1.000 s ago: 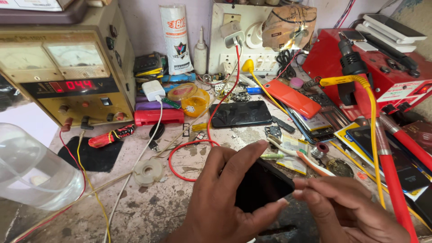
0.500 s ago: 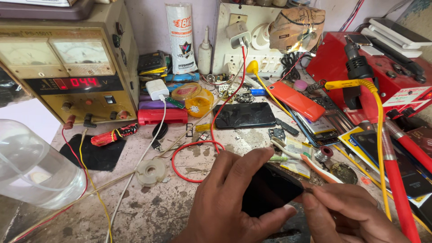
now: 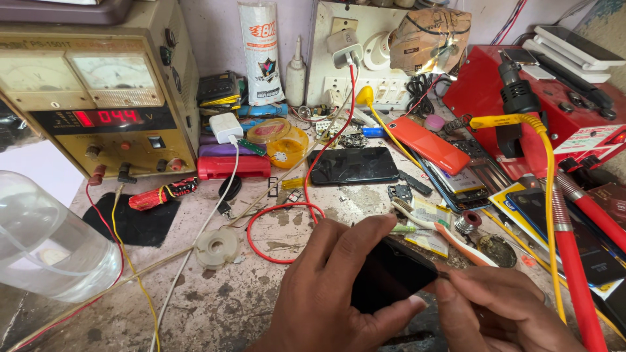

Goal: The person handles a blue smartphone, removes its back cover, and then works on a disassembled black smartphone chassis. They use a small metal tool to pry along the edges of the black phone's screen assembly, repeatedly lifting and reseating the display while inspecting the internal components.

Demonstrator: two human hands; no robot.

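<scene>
- The left hand (image 3: 332, 287) is clasped around a small black phone (image 3: 390, 277), fingers over its top edge and thumb under its lower edge, so the dark panel faces up towards the person.
- The phone sits at the near edge of the workbench (image 3: 215, 306), well in front of the other black phone (image 3: 352, 165) that lies flat in the middle of the clutter.
- Its long axis runs slantwise, from low on the left-hand side up towards its right corner, and that corner points at the right hand (image 3: 502, 306).
- The right hand is pinched shut on a thin tool, too small to make out, whose tip meets the phone's right corner; this hand is just beside the phone, touching only through the tip.
- So the left hand carries the phone, and the right hand works its edge from the right.
- Beyond the held phone lies a loop of red wire (image 3: 282, 231), with a toothbrush (image 3: 433, 228) to its right.
- Farther back on the left stands a beige power supply (image 3: 98, 91) with a red readout; a clear plastic bottle (image 3: 49, 241) lies in front of it.
</scene>
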